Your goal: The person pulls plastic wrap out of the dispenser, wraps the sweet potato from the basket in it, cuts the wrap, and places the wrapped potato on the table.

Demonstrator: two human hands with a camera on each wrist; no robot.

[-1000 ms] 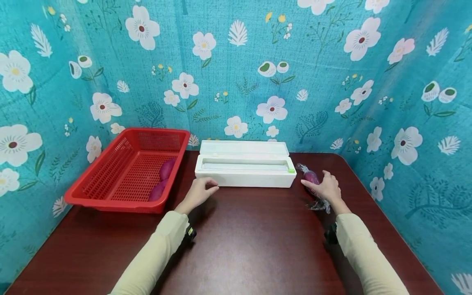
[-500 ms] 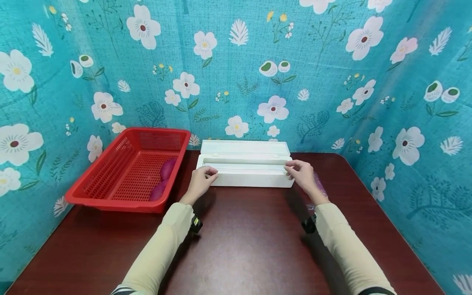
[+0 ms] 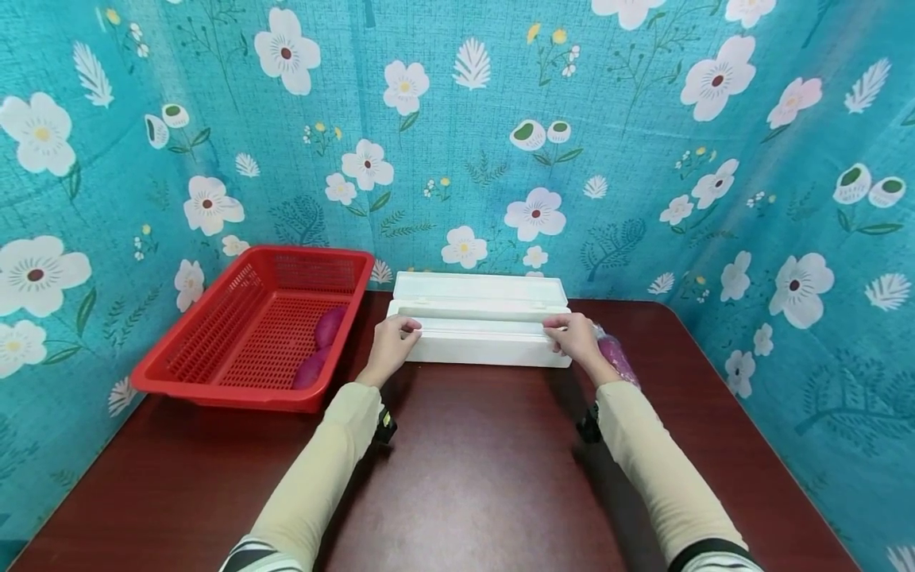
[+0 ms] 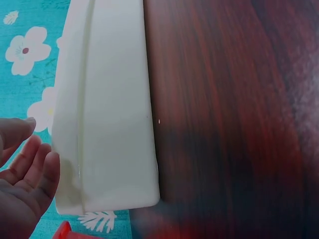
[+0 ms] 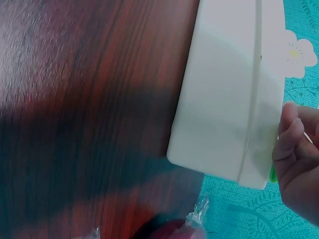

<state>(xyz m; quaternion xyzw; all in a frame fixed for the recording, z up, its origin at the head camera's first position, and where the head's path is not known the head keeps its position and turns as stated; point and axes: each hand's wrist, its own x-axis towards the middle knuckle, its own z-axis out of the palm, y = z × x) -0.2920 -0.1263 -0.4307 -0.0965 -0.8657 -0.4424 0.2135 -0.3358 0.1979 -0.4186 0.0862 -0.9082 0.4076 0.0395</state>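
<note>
Tugging unevenly could get the white box [image 3: 486,350] skewed; the left hand [image 3: 390,343] and right hand [image 3: 576,337] are curled over it, whether pinching anything cannot be told.

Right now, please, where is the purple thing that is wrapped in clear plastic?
In the head view, the wrapped purple thing lies on the table, to the right of the white box, partly hidden by the right hand and forearm.

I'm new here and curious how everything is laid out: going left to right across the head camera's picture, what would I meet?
Red basket, left hand, middle of the white box, right hand, plastic-wrapped purple item.
</note>
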